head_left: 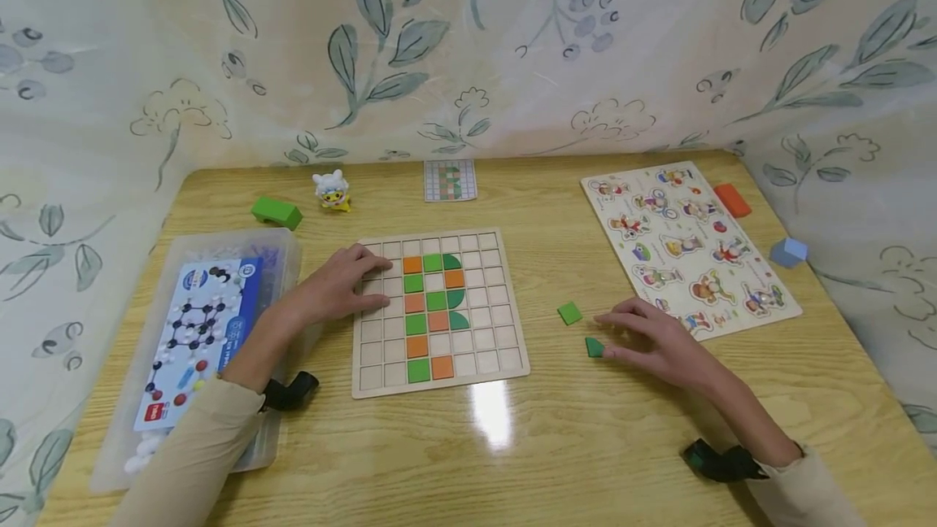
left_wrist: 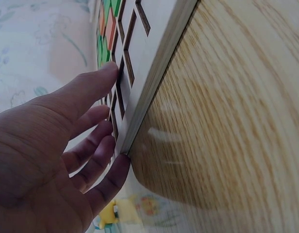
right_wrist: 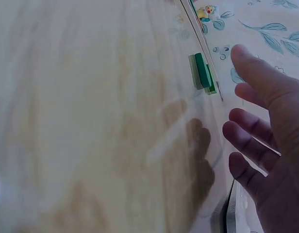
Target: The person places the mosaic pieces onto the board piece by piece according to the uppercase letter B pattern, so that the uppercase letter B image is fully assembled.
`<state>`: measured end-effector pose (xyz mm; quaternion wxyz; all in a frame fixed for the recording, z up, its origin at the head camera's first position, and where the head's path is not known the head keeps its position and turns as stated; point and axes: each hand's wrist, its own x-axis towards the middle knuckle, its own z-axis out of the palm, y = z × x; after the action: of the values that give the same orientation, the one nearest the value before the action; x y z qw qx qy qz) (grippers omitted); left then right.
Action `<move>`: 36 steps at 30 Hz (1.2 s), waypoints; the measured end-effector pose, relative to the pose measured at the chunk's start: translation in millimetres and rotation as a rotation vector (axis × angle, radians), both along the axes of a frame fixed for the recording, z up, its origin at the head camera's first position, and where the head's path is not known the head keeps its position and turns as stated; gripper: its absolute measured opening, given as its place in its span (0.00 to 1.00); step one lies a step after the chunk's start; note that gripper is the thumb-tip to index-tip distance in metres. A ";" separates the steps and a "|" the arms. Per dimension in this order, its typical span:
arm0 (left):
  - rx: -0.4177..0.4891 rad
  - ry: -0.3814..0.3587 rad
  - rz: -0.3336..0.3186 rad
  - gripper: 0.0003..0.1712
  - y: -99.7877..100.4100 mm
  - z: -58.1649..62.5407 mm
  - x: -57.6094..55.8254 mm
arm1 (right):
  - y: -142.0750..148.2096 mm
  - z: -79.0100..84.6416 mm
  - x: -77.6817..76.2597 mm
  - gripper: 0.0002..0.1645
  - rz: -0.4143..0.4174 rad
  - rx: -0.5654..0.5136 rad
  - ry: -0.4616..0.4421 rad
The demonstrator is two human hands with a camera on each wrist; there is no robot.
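A wooden grid board (head_left: 485, 341) lies on the table with orange and green square tiles and several dark green rounded pieces in its cells. My left hand (head_left: 338, 283) rests on its left side, thumb and fingers spread over the outer cells. In the left wrist view the thumb and fingertips touch the board's edge (left_wrist: 144, 92). Right of the board my right hand (head_left: 662, 346) hovers with its fingers apart, holding nothing. Close by its thumb lies a dark green piece (head_left: 594, 347), and just beyond that a light green square tile (head_left: 569, 313).
A small pattern card (head_left: 450, 180) lies behind the board. At left stand a plastic box (head_left: 287, 267), a green block (head_left: 276, 212) and a toy figure (head_left: 333, 190). A picture puzzle (head_left: 681, 245), an orange block (head_left: 733, 200) and a blue block (head_left: 789, 252) are at right.
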<state>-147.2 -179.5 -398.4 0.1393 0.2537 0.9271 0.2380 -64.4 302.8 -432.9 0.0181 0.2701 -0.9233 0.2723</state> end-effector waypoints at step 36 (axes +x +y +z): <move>-0.006 -0.006 0.011 0.31 1.6 -0.4 1.2 | 1.3 -3.2 -5.0 0.24 0.219 -0.106 -0.282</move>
<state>-146.0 -177.9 -398.8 0.1416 0.2476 0.9287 0.2370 -69.5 304.1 -436.0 -0.1273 0.3268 -0.8662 0.3560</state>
